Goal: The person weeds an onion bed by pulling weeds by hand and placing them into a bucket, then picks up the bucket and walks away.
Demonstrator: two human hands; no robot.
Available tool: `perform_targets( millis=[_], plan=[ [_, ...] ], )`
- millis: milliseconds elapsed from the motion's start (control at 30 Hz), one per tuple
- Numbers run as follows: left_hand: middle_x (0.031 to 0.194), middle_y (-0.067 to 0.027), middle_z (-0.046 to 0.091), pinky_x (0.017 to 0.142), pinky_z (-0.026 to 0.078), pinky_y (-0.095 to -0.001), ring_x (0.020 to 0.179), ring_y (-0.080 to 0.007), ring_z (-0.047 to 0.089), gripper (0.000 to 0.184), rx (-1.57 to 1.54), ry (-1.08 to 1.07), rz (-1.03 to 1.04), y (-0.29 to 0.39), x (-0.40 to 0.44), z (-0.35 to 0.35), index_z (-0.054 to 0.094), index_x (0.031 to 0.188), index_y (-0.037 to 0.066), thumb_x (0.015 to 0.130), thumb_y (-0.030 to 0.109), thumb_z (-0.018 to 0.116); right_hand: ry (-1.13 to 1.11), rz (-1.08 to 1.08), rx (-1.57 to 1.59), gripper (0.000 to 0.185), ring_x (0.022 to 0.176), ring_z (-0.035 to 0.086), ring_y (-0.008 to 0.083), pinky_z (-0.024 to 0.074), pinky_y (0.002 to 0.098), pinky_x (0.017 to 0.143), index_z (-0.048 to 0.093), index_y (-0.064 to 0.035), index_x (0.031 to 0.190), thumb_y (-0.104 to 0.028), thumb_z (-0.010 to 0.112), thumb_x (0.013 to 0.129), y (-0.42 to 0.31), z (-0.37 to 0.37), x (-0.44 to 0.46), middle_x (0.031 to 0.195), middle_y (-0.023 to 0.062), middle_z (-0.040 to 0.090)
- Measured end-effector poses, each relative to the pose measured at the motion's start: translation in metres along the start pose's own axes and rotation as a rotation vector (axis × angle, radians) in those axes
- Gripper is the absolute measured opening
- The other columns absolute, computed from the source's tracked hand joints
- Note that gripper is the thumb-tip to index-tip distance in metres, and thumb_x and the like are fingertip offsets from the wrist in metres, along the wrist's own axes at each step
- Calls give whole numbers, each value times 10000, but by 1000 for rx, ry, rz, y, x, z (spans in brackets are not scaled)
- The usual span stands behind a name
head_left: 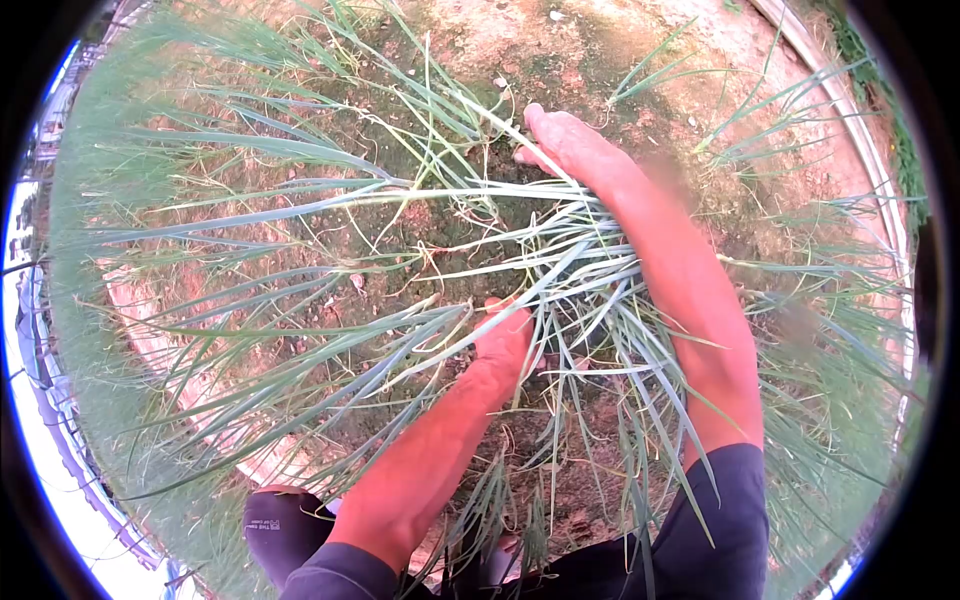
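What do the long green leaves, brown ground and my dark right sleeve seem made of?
Long green leaves: plant tissue, smooth, slender and bending. Brown ground: probably soil, dull, grainy. Dark right sleeve: likely fabric, matte, wrapping the arm; fibre unclear.

Uneven brown soil (590, 50) carries long-leaved green plants (585, 240).

bright daylight; left edge blown white; strong fisheye bend, corners black (smudgy blur near right hand (577, 148)).

Smooth, faintly waxy green stalks (612, 240) at centre; rough, crumbly soil (590, 55) at upper middle; matt cloth sleeve (730, 510), lower right; lettered dark piece (283, 545), lower left, smooth, perhaps rubber.
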State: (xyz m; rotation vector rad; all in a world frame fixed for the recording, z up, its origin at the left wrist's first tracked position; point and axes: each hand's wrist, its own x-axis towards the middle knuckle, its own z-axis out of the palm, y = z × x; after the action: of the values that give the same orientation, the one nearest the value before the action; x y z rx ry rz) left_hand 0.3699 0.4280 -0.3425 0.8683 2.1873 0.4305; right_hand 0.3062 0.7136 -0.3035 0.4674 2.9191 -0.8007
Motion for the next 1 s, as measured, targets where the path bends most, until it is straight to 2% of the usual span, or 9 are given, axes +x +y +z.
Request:
perform_targets(
  millis=[100,233,433,500,567,700,767,800,1000],
  plan=[
    [816,-207,594,616,512,-494,724,-433,596,376,249,89,329,-16,-3,5,598,949,43,598,114,711,17,74,-141,371,876,654,421,537,482,755,461,46,1000,-245,645,862,-18,16,9,837,272,650],
    [962,-131,616,747,493,-398,937,-315,625,294,152,-67,-33,-18,1,23,524,1034,88,887,342,545,21,100,-246,180,860,672,401,552,487,725,504,31,999,-108,533,888,-21,27,12,863,262,661],
    [1018,-176,623,705,544,-428,949,-328,650,421,300,-254,1,8,2,-14,580,1105,51,743,234,691,153,271,-247,121,846,668,417,551,486,718,531,28,952,-66,508,881,0,22,8,865,267,663],
    [1031,-262,621,662,566,-393,841,-334,692,669,305,-223,-35,14,-3,-17,493,1158,-121,653,209,782,251,422,-207,129,843,670,413,550,484,722,532,22,950,-77,521,868,35,12,-7,848,268,663],
    [844,-205,623,666,550,-421,768,-359,659,612,312,-20,-45,25,-8,-19,568,946,16,467,249,869,442,429,-79,147,788,641,455,511,519,677,527,17,889,-123,547,849,50,-16,-47,783,288,619],
    [962,-221,622,717,568,-398,881,-334,676,648,292,-108,-86,34,-8,-30,564,1008,-16,507,222,899,732,446,-88,265,799,571,417,449,441,706,531,-5,900,-270,533,897,93,-49,-125,805,237,565],
    [974,-212,622,737,567,-393,882,-327,675,680,273,-98,-84,36,-11,-34,570,1019,-6,485,231,918,816,299,-23,239,642,520,220,415,374,605,531,-11,930,-250,519,947,85,-76,-171,738,89,536],
    [983,-206,626,757,563,-386,918,-324,664,685,298,-115,-90,39,-9,-36,575,1024,-3,485,240,921,736,563,526,218,546,431,86,348,289,477,545,-44,995,-259,530,961,52,-94,-196,729,5,492],
    [1076,-194,626,869,529,-375,1065,-320,606,762,280,-177,10,34,-18,-46,579,1092,-10,500,322,925,888,816,810,190,472,294,-8,209,164,396,546,-100,1070,-264,529,975,-139,-129,-370,709,-78,458]
  ],
)
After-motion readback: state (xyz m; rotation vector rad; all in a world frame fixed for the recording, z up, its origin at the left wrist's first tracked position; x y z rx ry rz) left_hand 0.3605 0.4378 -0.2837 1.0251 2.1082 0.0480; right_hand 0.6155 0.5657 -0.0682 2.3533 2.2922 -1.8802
